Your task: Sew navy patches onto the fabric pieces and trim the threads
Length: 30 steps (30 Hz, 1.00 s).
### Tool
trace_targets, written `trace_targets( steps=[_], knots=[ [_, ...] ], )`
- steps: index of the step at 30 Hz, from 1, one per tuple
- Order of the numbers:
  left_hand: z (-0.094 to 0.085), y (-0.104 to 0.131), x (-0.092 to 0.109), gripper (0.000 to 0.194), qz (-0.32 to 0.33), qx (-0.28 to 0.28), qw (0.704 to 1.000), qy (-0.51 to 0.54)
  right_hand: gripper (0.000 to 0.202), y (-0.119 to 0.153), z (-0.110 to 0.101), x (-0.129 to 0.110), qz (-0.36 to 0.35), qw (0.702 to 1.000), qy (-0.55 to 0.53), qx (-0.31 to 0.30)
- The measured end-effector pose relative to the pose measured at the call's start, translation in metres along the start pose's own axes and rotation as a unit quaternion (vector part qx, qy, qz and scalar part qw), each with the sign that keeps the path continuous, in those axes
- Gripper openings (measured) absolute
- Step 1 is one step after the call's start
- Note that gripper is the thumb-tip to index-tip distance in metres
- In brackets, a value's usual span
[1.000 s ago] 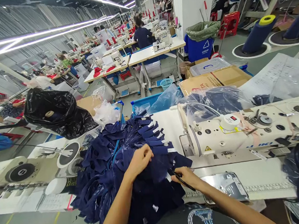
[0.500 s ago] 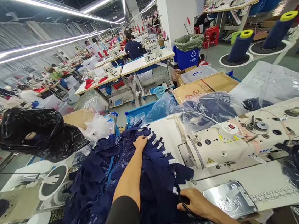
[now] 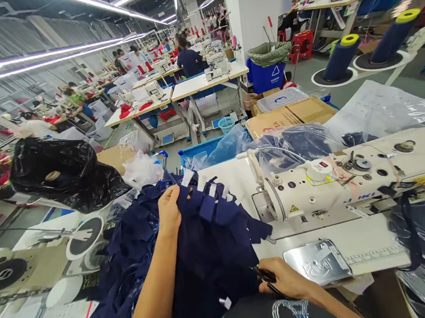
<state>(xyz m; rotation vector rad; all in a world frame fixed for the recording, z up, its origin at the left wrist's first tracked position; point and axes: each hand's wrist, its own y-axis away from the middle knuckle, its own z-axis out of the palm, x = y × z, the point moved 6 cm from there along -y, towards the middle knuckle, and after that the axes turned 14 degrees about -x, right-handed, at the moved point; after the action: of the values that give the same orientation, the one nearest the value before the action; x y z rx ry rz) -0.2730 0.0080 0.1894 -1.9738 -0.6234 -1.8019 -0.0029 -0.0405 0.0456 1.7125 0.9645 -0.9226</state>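
Observation:
A big heap of navy fabric pieces (image 3: pixel 214 245) lies across my lap and the table edge, with white labels (image 3: pixel 212 189) along its upper side. My left hand (image 3: pixel 170 210) is closed on the top edge of a navy fabric piece, fingers pinched round it. Lower right, my right hand (image 3: pixel 280 277) is wrapped round black-handled scissors (image 3: pixel 265 275), whose tip points left against the fabric. Just right of that hand, a silver metal tin (image 3: pixel 317 263) rests on the white table (image 3: pixel 374 251). Part of the scissors is hidden by my fingers.
A sewing machine (image 3: pixel 332 177) spans the right side, a second machine (image 3: pixel 7 271) the left. A black plastic bag (image 3: pixel 66 179) hangs at the left. Cardboard boxes (image 3: pixel 287 115) and a blue bin (image 3: pixel 266 77) stand beyond. Other people work farther back.
My left hand has moved left and nearer, pulling up the labelled edges of the fabric, which now stand raised and fanned. My right hand stays low with the scissors.

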Motion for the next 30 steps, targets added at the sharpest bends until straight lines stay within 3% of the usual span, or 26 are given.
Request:
trace_targets(
  steps=[3,6,12,17,24,30],
  knots=[
    [-0.003,0.038,0.028,0.022,0.029,-0.013,0.999,0.022,0.016,0.006,-0.003,-0.005,-0.010,1.000,0.012,-0.008],
    [-0.007,0.060,0.043,0.020,0.039,0.014,0.998,0.050,0.018,0.012,-0.012,-0.012,-0.033,0.998,0.042,0.014],
    [-0.019,0.081,0.029,0.020,-0.022,0.069,0.992,0.107,0.029,0.017,-0.034,-0.018,-0.028,0.966,0.218,0.139],
    [-0.009,0.085,0.021,0.018,-0.017,0.059,0.988,0.142,0.036,0.006,-0.040,-0.025,-0.002,0.919,0.357,0.166],
    [0.004,0.075,0.022,0.016,0.002,0.034,0.986,0.162,0.041,-0.015,-0.040,-0.040,0.031,0.891,0.413,0.188],
    [0.008,0.071,0.020,0.017,0.007,0.021,0.986,0.163,0.046,-0.030,-0.028,-0.043,-0.027,0.881,0.432,0.190]
  ],
)
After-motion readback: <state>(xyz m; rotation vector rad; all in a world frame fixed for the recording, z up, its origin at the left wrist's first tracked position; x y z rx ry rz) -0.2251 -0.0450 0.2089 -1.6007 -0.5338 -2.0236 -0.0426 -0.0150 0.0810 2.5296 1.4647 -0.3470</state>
